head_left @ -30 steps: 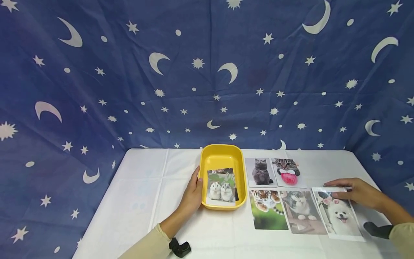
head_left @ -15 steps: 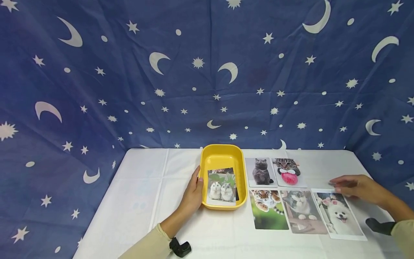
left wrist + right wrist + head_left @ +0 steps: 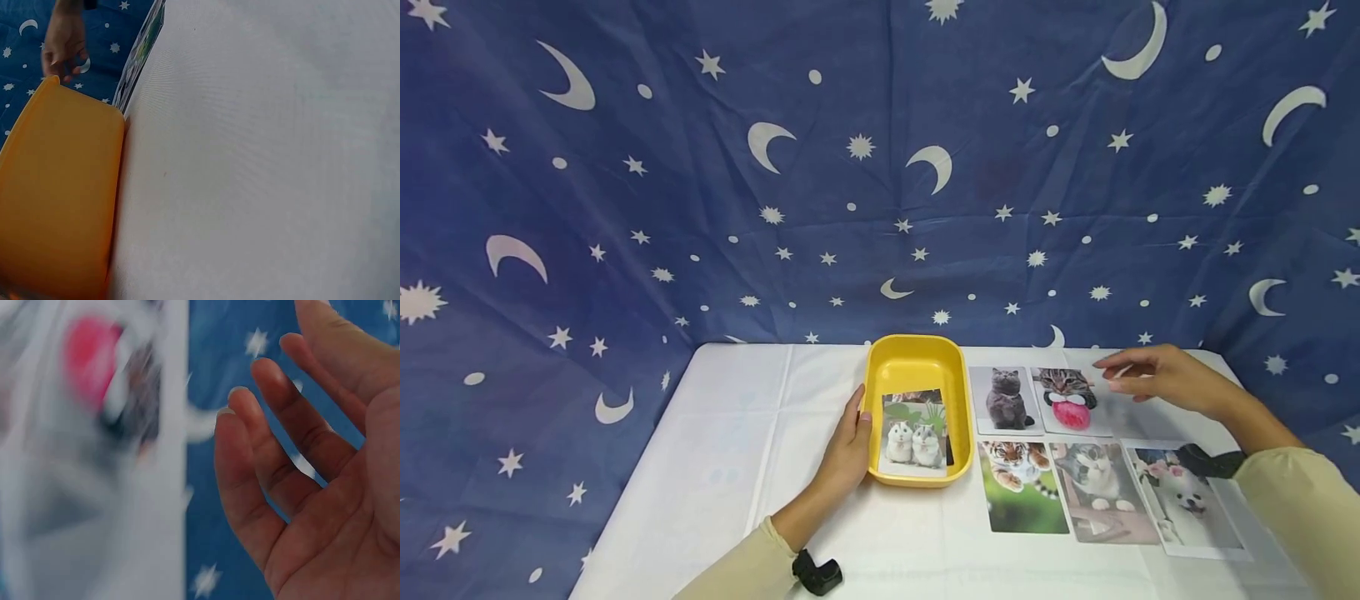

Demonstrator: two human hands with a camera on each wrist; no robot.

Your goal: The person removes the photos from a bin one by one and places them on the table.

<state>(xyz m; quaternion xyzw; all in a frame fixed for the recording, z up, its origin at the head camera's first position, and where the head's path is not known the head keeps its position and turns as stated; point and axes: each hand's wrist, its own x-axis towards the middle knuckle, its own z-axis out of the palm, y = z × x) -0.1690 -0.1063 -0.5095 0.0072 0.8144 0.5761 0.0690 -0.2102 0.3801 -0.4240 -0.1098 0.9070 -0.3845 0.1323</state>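
Note:
My left hand holds the left side of a yellow tray, thumb at the rim. Inside, a card of two hamsters overlaps another, mostly hidden card. My right hand holds nothing, its fingers loosely bent and apart in the right wrist view. It hovers just right of a card showing a striped cat with a pink ball. Left of that lies a grey cat card. In the nearer row are a tiger cub card, a grey-and-white cat card and a white dog card.
A white cloth covers the table. Blue fabric with moons and stars hangs behind and at both sides. My right forearm and its black wrist camera pass over part of the dog card.
My right hand has let go of the dog card, leaving it in the nearer row, and moved away and leftward to the striped cat card. My left hand and the tray have stayed put.

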